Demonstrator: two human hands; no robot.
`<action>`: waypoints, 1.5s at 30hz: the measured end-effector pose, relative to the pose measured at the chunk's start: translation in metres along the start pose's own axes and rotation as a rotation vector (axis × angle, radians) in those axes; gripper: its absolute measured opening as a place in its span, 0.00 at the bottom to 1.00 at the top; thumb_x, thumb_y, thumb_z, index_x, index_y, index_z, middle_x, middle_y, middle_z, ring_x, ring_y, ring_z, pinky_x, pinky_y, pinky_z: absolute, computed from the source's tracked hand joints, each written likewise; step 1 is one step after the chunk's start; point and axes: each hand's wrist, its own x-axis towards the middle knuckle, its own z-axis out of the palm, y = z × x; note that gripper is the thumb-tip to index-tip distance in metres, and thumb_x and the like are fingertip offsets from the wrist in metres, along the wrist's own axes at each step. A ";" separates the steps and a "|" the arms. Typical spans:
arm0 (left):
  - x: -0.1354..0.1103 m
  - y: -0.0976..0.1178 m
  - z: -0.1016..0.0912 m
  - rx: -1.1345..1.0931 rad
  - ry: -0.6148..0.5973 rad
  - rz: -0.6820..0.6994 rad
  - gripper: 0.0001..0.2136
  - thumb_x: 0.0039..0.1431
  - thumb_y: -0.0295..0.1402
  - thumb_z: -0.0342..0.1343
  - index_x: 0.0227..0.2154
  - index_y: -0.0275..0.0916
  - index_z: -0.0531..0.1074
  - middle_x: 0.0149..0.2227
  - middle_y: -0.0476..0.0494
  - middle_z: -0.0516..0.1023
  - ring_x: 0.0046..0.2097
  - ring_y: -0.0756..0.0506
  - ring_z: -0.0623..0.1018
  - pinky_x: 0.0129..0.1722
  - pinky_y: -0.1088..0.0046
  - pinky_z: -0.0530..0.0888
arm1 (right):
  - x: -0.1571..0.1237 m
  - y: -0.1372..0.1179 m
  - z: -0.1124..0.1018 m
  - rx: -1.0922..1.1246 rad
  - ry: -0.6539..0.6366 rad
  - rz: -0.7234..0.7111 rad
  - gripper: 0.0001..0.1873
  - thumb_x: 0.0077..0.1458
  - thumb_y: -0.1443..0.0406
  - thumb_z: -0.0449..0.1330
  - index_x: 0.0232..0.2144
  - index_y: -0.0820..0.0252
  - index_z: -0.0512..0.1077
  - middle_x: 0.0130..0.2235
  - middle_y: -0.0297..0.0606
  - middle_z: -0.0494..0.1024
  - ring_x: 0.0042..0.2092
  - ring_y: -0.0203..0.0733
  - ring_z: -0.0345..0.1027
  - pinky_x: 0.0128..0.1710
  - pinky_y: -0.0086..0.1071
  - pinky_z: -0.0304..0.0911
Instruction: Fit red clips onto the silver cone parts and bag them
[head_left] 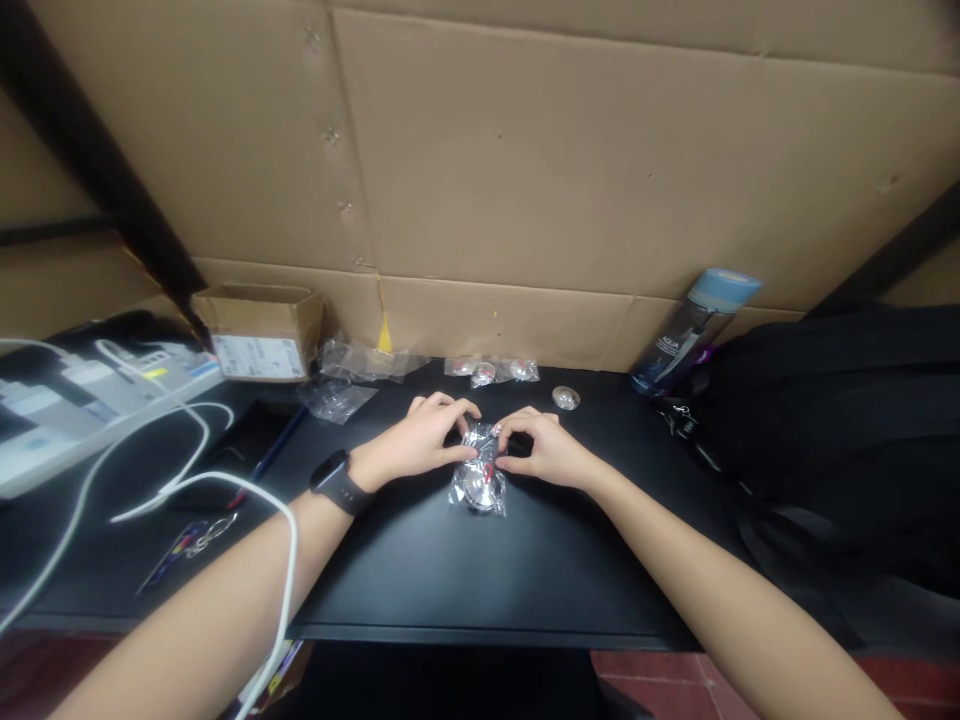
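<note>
My left hand (pixel 435 432) and my right hand (pixel 544 445) face each other over the middle of the black table. Between them is a small clear plastic packet (pixel 459 488) with a round, shiny silver piece (pixel 480 488) and a bit of red in it. The thumb and fingers of my left hand pinch the packet's upper left side. On its upper right side, my right thumb and forefinger close in the same way. The packet's lower part rests on the table, and my fingers hide some of its top edge. A dark watch is on my left wrist.
Behind my hands lie several similar packets (pixel 484 374), a clear round piece (pixel 566 398) and crumpled plastic bags (pixel 341 398). A cardboard box (pixel 259 335), power strip (pixel 112 400), white cable (pixel 289 560) and keys (pixel 206 538) are left. To the right are a bottle (pixel 686 335) and black bag (pixel 832 430).
</note>
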 end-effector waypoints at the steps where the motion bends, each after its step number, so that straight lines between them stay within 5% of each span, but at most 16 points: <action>1: 0.000 0.000 -0.001 -0.015 -0.006 -0.006 0.22 0.62 0.45 0.64 0.55 0.46 0.68 0.45 0.45 0.82 0.57 0.37 0.73 0.54 0.60 0.64 | 0.000 0.000 0.000 -0.007 0.002 0.006 0.08 0.52 0.65 0.73 0.33 0.54 0.77 0.43 0.35 0.83 0.51 0.50 0.74 0.59 0.50 0.56; 12: 0.000 -0.001 0.001 -0.100 0.007 0.005 0.28 0.61 0.35 0.66 0.61 0.47 0.61 0.38 0.51 0.85 0.53 0.41 0.80 0.54 0.62 0.61 | -0.002 -0.008 -0.001 0.205 -0.012 0.077 0.32 0.50 0.65 0.72 0.55 0.53 0.66 0.35 0.30 0.84 0.43 0.46 0.81 0.61 0.49 0.55; 15: 0.000 -0.004 0.003 -0.062 0.025 -0.007 0.28 0.61 0.32 0.66 0.61 0.47 0.62 0.38 0.52 0.85 0.53 0.41 0.79 0.54 0.61 0.61 | -0.001 -0.003 -0.001 0.189 0.001 0.073 0.28 0.52 0.67 0.71 0.53 0.53 0.68 0.34 0.30 0.84 0.41 0.45 0.80 0.58 0.47 0.58; 19: 0.001 -0.005 0.002 0.009 0.021 0.046 0.18 0.62 0.31 0.63 0.54 0.47 0.72 0.38 0.49 0.84 0.52 0.40 0.77 0.52 0.62 0.62 | 0.000 0.004 -0.001 0.011 0.035 -0.006 0.07 0.52 0.70 0.70 0.33 0.54 0.77 0.34 0.31 0.84 0.43 0.45 0.76 0.54 0.45 0.57; 21: 0.000 -0.001 -0.002 0.024 -0.011 0.098 0.11 0.63 0.29 0.61 0.47 0.48 0.77 0.40 0.49 0.84 0.51 0.42 0.77 0.51 0.63 0.63 | 0.000 0.006 -0.002 -0.055 0.024 -0.067 0.07 0.53 0.71 0.69 0.28 0.55 0.77 0.34 0.31 0.84 0.43 0.44 0.75 0.52 0.43 0.55; 26: -0.006 0.019 -0.009 -0.008 -0.070 0.225 0.12 0.64 0.29 0.56 0.45 0.51 0.80 0.51 0.49 0.82 0.55 0.43 0.78 0.54 0.63 0.62 | -0.001 0.006 -0.001 -0.085 -0.018 -0.135 0.08 0.56 0.71 0.67 0.29 0.53 0.80 0.37 0.32 0.84 0.45 0.44 0.74 0.51 0.44 0.50; 30: -0.009 0.030 -0.007 -0.048 -0.116 0.302 0.13 0.62 0.41 0.64 0.49 0.51 0.80 0.53 0.48 0.82 0.55 0.42 0.79 0.57 0.63 0.63 | -0.002 0.003 -0.003 -0.059 -0.075 -0.159 0.11 0.57 0.73 0.65 0.30 0.52 0.82 0.38 0.33 0.82 0.44 0.44 0.73 0.50 0.44 0.51; 34: -0.009 0.029 -0.003 -0.026 -0.110 0.316 0.12 0.62 0.37 0.66 0.49 0.53 0.80 0.53 0.50 0.83 0.54 0.44 0.80 0.57 0.64 0.64 | -0.007 -0.003 -0.013 -0.068 -0.154 -0.206 0.11 0.53 0.73 0.66 0.34 0.52 0.82 0.41 0.33 0.82 0.45 0.43 0.73 0.52 0.43 0.53; 38: -0.007 0.024 -0.001 0.004 -0.064 0.311 0.08 0.66 0.36 0.62 0.45 0.53 0.83 0.50 0.50 0.84 0.52 0.45 0.82 0.54 0.65 0.68 | -0.009 -0.007 -0.018 -0.095 -0.154 -0.230 0.02 0.56 0.64 0.69 0.34 0.52 0.82 0.44 0.34 0.82 0.47 0.45 0.73 0.53 0.44 0.53; 45: -0.005 0.017 0.005 0.101 -0.002 0.249 0.10 0.68 0.34 0.58 0.47 0.51 0.82 0.52 0.49 0.84 0.50 0.43 0.83 0.51 0.65 0.72 | -0.006 -0.001 -0.005 -0.114 -0.048 -0.240 0.12 0.62 0.53 0.67 0.43 0.51 0.80 0.50 0.38 0.82 0.51 0.47 0.74 0.52 0.43 0.53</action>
